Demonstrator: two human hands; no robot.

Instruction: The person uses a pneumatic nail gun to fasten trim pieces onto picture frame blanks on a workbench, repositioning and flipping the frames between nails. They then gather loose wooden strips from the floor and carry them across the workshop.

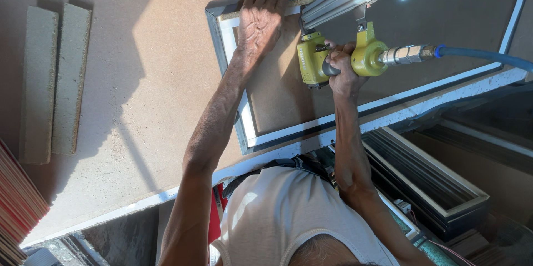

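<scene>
Hands: left hand [260, 21] presses frame [229, 49], right hand [343, 71] grips nail gun [333, 58].

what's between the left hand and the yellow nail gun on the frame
In the head view, only bare brown backing board lies between the left hand, flat on the frame corner, and the yellow nail gun gripped by the right hand.

The left hand [260, 19] lies flat on the brown backing board [433, 33] at the corner of a white-edged rectangular frame [247, 116]. The right hand [344, 71] grips a yellow pneumatic nail gun [333, 58] with a blue air hose [483, 56]. 2 pale chipboard strips [55, 83] lie well apart on the tan worktable [150, 66].
</scene>
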